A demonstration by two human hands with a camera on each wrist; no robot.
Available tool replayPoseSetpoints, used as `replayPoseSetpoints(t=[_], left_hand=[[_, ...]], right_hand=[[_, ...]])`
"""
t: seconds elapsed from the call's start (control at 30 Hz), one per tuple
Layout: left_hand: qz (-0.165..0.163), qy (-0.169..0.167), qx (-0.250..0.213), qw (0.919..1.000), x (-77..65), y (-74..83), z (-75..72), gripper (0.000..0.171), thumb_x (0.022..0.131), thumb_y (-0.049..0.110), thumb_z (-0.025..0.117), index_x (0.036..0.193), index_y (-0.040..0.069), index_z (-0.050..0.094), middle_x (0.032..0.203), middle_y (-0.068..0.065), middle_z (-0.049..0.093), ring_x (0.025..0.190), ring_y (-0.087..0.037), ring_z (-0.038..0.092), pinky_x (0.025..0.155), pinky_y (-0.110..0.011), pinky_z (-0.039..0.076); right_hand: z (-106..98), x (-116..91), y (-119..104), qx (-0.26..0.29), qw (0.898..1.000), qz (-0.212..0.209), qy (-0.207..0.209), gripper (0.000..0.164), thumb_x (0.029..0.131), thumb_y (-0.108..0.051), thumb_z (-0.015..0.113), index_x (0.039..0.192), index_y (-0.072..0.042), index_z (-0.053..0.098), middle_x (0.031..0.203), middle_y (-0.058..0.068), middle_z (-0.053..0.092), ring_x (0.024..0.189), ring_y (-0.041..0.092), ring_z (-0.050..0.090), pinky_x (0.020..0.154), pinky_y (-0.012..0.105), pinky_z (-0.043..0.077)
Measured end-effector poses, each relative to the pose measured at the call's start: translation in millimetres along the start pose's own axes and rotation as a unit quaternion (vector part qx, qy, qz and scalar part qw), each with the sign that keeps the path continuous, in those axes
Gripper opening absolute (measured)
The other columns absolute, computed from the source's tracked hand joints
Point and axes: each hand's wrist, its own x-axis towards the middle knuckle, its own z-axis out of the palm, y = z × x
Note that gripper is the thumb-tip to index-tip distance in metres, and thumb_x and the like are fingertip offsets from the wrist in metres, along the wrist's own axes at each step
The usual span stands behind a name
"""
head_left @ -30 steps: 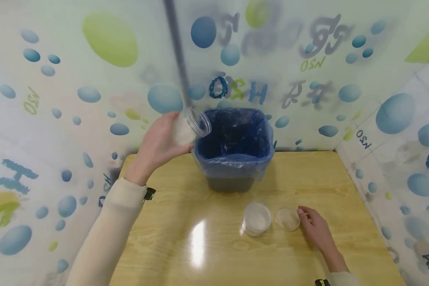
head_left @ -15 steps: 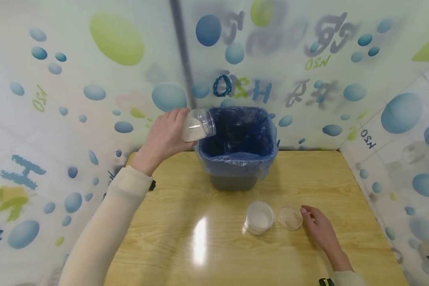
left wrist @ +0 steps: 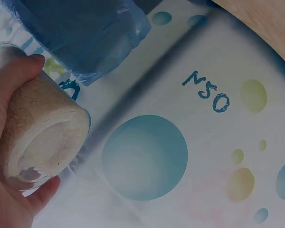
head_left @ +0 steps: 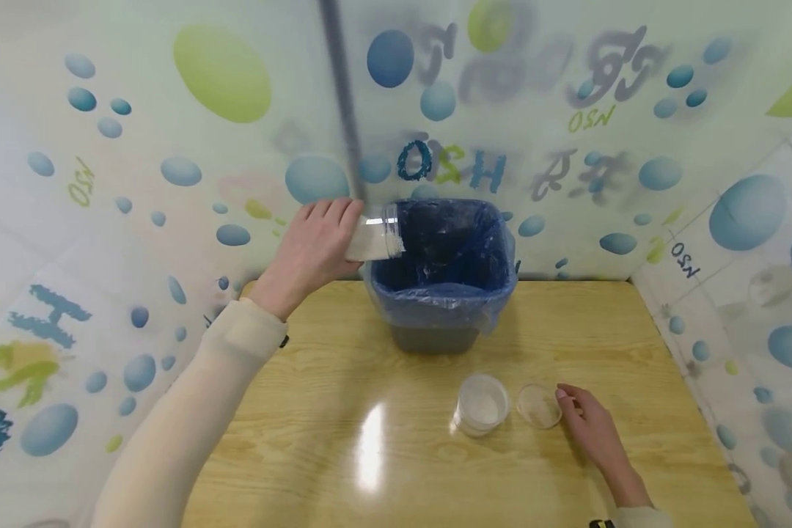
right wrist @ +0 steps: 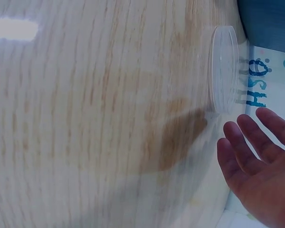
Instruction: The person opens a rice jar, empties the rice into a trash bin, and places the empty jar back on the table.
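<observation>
My left hand [head_left: 317,246] grips a clear jar [head_left: 375,235] of whitish powder or grains, tipped on its side. The jar's mouth points right, over the left rim of a bin [head_left: 435,341] lined with a blue bag [head_left: 429,304]. Some of the white contents lie at the mouth. In the left wrist view the jar's base [left wrist: 54,140] faces the camera, fingers wrapped round its side. My right hand [head_left: 590,425] lies beside a clear round lid [head_left: 540,405] on the table, fingers loosely bent and holding nothing. In the right wrist view the lid [right wrist: 224,69] is just beyond the fingertips.
A second clear container [head_left: 482,405] with whitish contents stands on the wooden table [head_left: 303,440], left of the lid. Behind the bin rises a wall [head_left: 554,242] printed with blue and green dots. Side walls flank the table.
The left hand has tilted the jar further, from mouth slightly up to lying level, and its contents have shifted to the mouth. The right hand stays by the lid. The head view has shifted slightly.
</observation>
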Motion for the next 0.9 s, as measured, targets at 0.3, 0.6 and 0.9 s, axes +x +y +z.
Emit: replayPoseSetpoints(t=[0.3,0.6,0.9], left_hand=[[0.020,-0.007,0.018,0.9996,1.7,-0.8,3.7,0.086,0.070,0.037,0.093,0.135,-0.002,0.052,0.125,-0.021,0.062,0.109,-0.040,0.062,0.092,-0.054,0.052],[0.039,0.006,0.047,0.9981,2.2,-4.8,1.5,0.086,0.068,0.035,0.094,0.134,-0.002,0.052,0.125,-0.020,0.061,0.109,-0.041,0.061,0.093,-0.054,0.052],[0.056,0.023,0.044,0.9972,4.4,-4.0,4.8,0.085,0.067,0.028,0.095,0.135,0.001,0.051,0.125,-0.021,0.062,0.111,-0.041,0.060,0.093,-0.054,0.052]], right_hand=[[4.4,0.5,3.4,0.002,1.000,-0.001,-0.002,0.051,0.112,-0.034,0.043,0.139,0.007,0.057,0.129,0.028,0.063,0.111,0.040,0.064,0.084,0.046,0.055],[4.3,1.2,-3.2,0.010,1.000,-0.009,-0.005,0.048,0.111,-0.032,0.046,0.139,0.005,0.058,0.130,0.026,0.062,0.112,0.039,0.063,0.086,0.046,0.055],[3.8,-0.8,-3.5,0.012,1.000,-0.003,-0.003,0.047,0.111,-0.031,0.046,0.138,0.006,0.058,0.128,0.025,0.064,0.111,0.037,0.064,0.086,0.044,0.055]])
